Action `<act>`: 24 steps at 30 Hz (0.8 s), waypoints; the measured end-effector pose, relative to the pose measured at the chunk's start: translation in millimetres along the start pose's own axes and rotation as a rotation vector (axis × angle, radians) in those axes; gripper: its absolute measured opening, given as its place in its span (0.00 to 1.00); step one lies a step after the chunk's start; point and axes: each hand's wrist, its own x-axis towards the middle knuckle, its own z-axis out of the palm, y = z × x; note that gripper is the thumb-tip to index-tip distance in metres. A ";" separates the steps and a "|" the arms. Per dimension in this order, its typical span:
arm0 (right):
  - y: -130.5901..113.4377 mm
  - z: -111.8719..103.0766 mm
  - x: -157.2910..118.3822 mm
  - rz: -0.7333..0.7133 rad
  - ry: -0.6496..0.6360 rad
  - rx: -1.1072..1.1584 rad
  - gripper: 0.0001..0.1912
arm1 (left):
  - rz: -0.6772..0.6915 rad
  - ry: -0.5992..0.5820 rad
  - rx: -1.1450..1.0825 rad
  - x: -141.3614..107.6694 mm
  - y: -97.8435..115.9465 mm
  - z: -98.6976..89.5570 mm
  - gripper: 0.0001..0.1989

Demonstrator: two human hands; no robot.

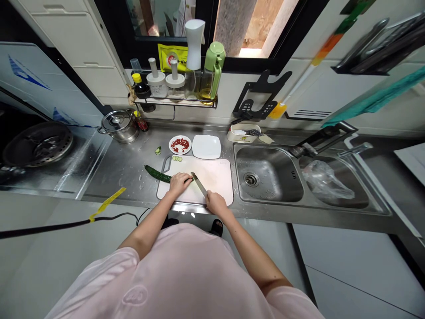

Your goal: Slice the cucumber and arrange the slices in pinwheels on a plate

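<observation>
Right grip is closed round the handle of the knife, its blade angled over the board. Left grip is curled over the cucumber, which lies partly on the board, its far end jutting left over the bench. Slices sit at the board's upper left, near the square plate.

On the tabletop, the board is lying left of the sink. The cucumber is jutting past the board's left edge, slices are resting near its far left corner, and behind it the dish is sitting between the pot and the plate.
</observation>
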 end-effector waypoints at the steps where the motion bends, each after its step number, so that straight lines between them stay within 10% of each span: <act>1: 1.7 0.0 -0.4 0.008 0.014 -0.006 0.13 | 0.004 -0.004 -0.001 0.2 0.0 0.0 0.10; 17: 18.4 -0.7 1.2 0.110 0.135 -0.046 0.17 | -0.039 -0.024 -0.021 0.8 3.5 -1.2 0.10; 24: 14.1 -3.6 1.4 0.114 0.248 0.050 0.16 | -0.140 0.143 -0.167 2.7 2.3 -3.2 0.11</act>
